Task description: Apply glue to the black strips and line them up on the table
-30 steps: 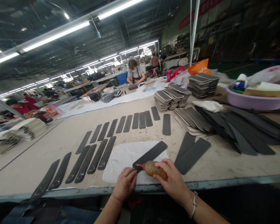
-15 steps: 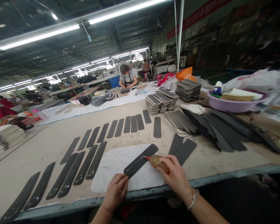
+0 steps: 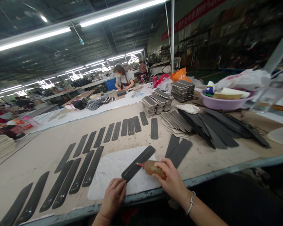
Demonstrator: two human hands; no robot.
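Observation:
A dark grey rounded strip [image 3: 143,156] lies slantwise on a white cloth [image 3: 101,175] at the table's front edge. My left hand [image 3: 114,193] pinches its near end between thumb and fingers. My right hand [image 3: 171,179] is wrapped round a squeeze bottle [image 3: 153,168] of amber liquid, tilted with its red nozzle low over the middle of the strip. Along the strip runs a thin, shiny line of liquid, reaching toward its far end. Two flat dark strips [image 3: 181,152] lie beyond my right hand.
Rows of glossy dark strips [image 3: 91,166] spread left and behind the cloth. Stacked pale-edged pieces [image 3: 149,106], a fan of dark pieces [image 3: 216,128] and a purple basin [image 3: 222,103] stand right. A co-worker [image 3: 123,78] sits across the table.
The nozzle has moved back along the strip toward my left hand, and the wet line now shows farther up the strip. My view has swung slightly right. My left hand keeps its hold.

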